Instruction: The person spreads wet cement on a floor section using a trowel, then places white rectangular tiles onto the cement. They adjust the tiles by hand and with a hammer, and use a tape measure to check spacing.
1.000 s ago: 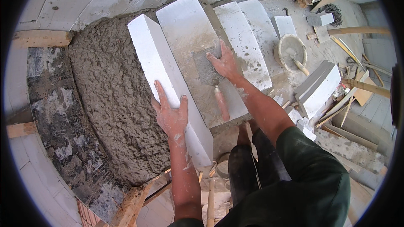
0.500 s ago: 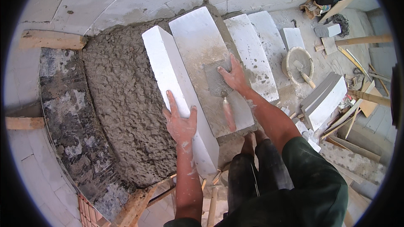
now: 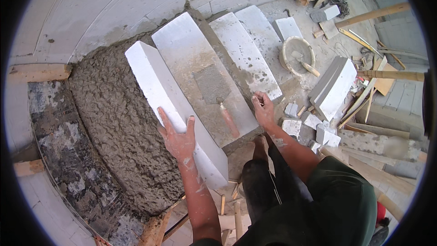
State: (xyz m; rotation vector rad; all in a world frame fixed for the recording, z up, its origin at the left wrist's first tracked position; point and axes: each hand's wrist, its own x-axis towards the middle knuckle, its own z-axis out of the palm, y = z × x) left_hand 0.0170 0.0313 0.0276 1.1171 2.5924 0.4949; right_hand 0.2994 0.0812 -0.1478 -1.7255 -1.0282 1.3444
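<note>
Resting L hand (image 3: 179, 143), fingers apart, on masonry blk (image 3: 170, 92), we hold R hand (image 3: 265, 113) nr trowel (image 3: 212, 87), fingers curled, closure unclear.

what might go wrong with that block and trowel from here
The upright white block might tip, as only the left hand touches it. The trowel, lying unheld on the flat white block, might get knocked off. Either could perhaps hit the bare foot near the blocks' ends.

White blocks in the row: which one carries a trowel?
The second block from the left, just right of the leftmost block under the left hand; only it has the reddish-handled trowel on top.
</note>
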